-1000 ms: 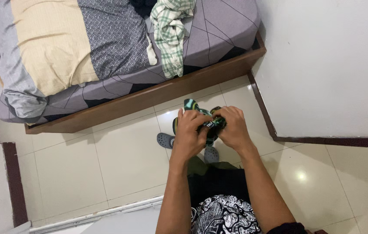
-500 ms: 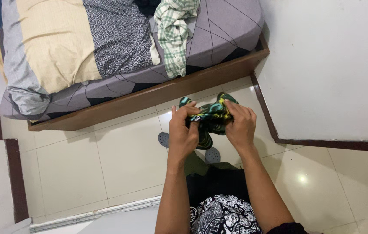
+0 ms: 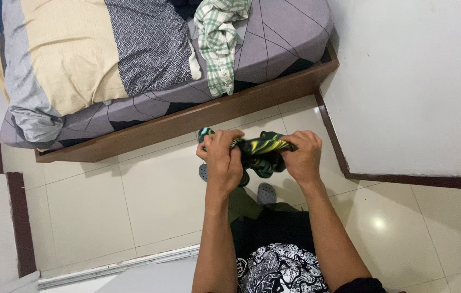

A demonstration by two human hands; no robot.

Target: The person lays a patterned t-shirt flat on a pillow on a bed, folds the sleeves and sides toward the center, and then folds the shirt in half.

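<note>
Green-and-black patterned garment stretched between both fists, centre of frame.

The left hand (image 3: 222, 160) and right hand (image 3: 304, 157) each clench an end of the garment (image 3: 260, 149); its long axis runs left-right, hands equally near, above the tiled floor (image 3: 149, 201).

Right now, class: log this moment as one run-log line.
left hand: grips green patterned cloth | right hand: grips its other end | cloth: stretched between hands, above tiled floor | bed: beyond
</note>
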